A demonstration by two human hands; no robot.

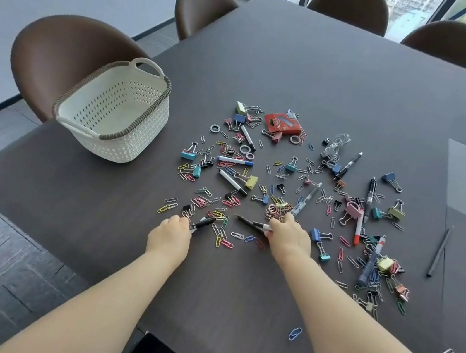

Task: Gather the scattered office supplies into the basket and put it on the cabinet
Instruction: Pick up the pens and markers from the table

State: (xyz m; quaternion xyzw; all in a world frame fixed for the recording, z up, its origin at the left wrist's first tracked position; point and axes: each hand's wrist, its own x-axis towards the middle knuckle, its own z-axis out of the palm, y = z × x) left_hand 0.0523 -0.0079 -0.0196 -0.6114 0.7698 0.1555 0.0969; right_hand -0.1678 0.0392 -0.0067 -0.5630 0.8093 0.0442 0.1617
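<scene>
The basket [139,136], white with a grey woven rim and 2 handles, stands upright on the far left of the dark surface [306,65], well apart from both hands. Paper clips [224,238], binder clips [319,234], pens and markers lie scattered across the middle and right, with a red box [282,123] and a coiled white cable [335,145] at the far edge of the spread.

The left grip [170,238] is curled, knuckles up, over the near end of a black pen [202,223]; its fingertips are hidden under the hand, so I cannot tell whether it has hold of the pen. The right grip [289,238] is curled round the pale end of a black marker [251,224], its thumb among a pink clump of clips.

1 blue clip [295,333] lies alone near the front edge. Of the 4 brown chairs [61,55], those at the far side are cut off by the frame or hidden behind the surface.
</scene>
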